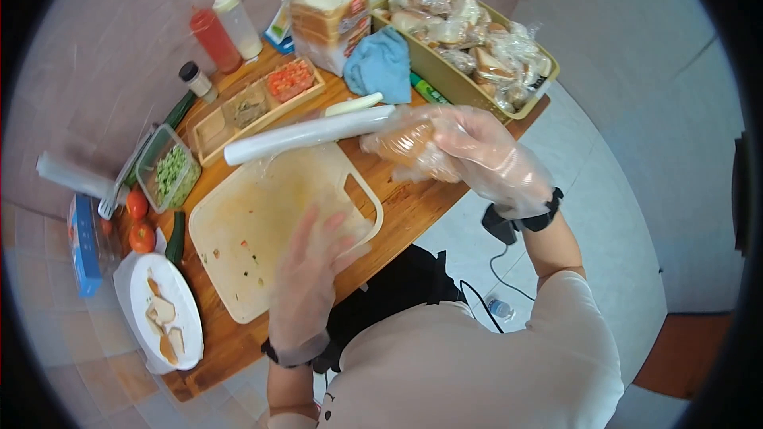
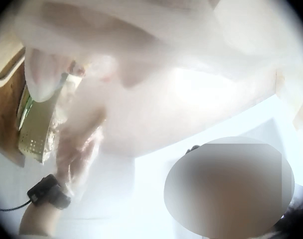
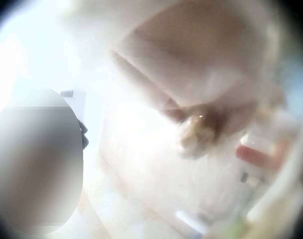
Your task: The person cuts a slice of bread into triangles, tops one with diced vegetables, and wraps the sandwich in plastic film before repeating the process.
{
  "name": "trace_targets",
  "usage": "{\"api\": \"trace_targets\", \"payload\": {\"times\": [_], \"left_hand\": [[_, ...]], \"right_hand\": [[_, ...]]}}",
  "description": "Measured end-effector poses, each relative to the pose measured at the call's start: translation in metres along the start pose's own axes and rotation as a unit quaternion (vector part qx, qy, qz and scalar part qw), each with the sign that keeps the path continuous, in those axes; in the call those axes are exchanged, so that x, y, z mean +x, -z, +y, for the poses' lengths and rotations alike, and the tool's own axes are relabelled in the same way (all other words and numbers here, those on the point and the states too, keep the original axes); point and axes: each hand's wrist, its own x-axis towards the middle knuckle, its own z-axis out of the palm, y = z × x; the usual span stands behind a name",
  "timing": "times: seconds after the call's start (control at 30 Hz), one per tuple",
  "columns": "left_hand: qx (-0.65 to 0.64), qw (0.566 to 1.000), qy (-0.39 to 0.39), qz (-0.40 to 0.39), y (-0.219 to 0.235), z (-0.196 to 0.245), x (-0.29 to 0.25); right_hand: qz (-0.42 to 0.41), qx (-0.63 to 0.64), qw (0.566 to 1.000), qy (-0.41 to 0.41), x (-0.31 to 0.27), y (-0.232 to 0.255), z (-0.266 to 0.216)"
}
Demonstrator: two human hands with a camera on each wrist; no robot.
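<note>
In the head view, the gloved right hand grips a sandwich in clear wrap above the right end of the board. The wrapped sandwich shows blurred at the fingers in the right wrist view. Over the near side of the cutting board, the gloved left hand is held with fingers extended, nothing in it. A roll of plastic film lies across the board's far edge. The left wrist view shows the right hand with its black wristband, hazily.
Wrapped sandwiches fill a tray at the back right. Nearby are a bread bag and blue cloth. On the left stand a cucumber container, tomatoes and a white plate; sauce bottles stand behind.
</note>
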Motion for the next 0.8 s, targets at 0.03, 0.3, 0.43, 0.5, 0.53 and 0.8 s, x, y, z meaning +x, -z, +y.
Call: {"api": "trace_targets", "payload": {"times": [0.03, 0.3, 0.43, 0.5, 0.53, 0.8], "left_hand": [[0.047, 0.999, 0.002, 0.000, -0.009, 0.003, 0.008], [-0.070, 0.997, -0.040, -0.010, -0.034, -0.018, 0.058], [-0.132, 0.990, -0.048, 0.007, -0.034, -0.029, 0.067], [-0.151, 0.986, -0.062, 0.019, -0.041, -0.029, 0.067], [-0.161, 0.984, -0.068, 0.021, -0.046, -0.029, 0.067], [-0.038, 0.996, -0.067, 0.053, -0.063, -0.042, 0.086]], "right_hand": [[-0.021, 0.010, 1.000, -0.004, -0.001, -0.001, 0.004], [0.003, -0.124, 0.992, -0.018, 0.000, -0.004, 0.031], [0.080, -0.195, 0.974, 0.082, 0.000, 0.021, 0.041], [0.128, -0.346, 0.912, 0.180, 0.000, 0.023, 0.047], [0.102, -0.412, 0.879, 0.219, 0.001, 0.018, 0.044], [0.008, -0.354, 0.931, 0.090, -0.006, 0.015, 0.023]]}}
